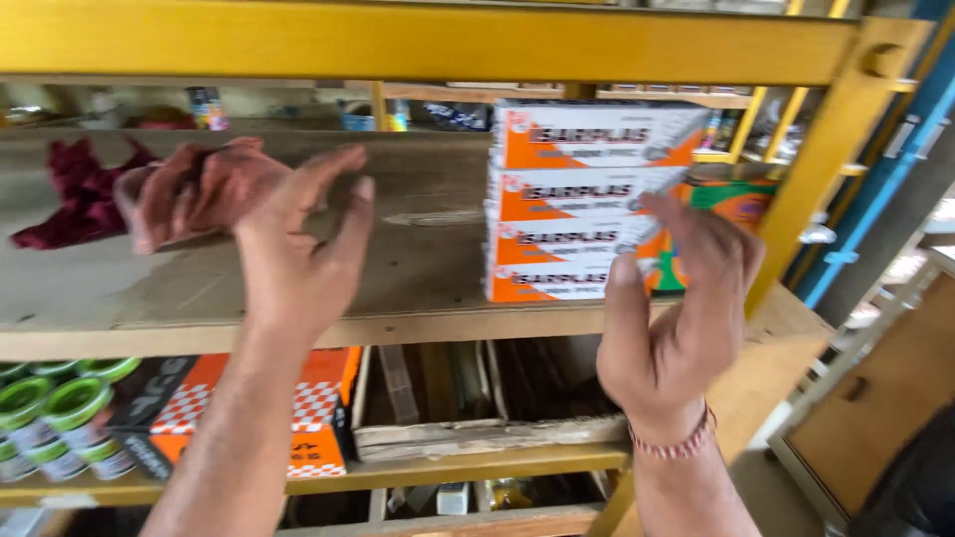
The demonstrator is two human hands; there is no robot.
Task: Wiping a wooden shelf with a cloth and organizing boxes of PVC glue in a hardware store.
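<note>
My left hand [298,249] is raised in front of a wooden shelf [428,249], fingers apart and empty, just right of a dusty red cloth [194,194] lying on the shelf. My right hand [681,318] is also empty with fingers spread, held in front of the lower right corner of a stack of several orange-and-white boxes [577,194] on the shelf. It does not grip the boxes. A red thread band circles my right wrist.
A darker red cloth [75,194] lies at the shelf's left. Yellow shelf frame [418,40] overhead and a yellow post [836,149] at right. Below: green-lidded tins [60,418], an orange checkered box [308,408], a wooden crate [477,428]. A green-orange carton [731,199] sits behind the stack.
</note>
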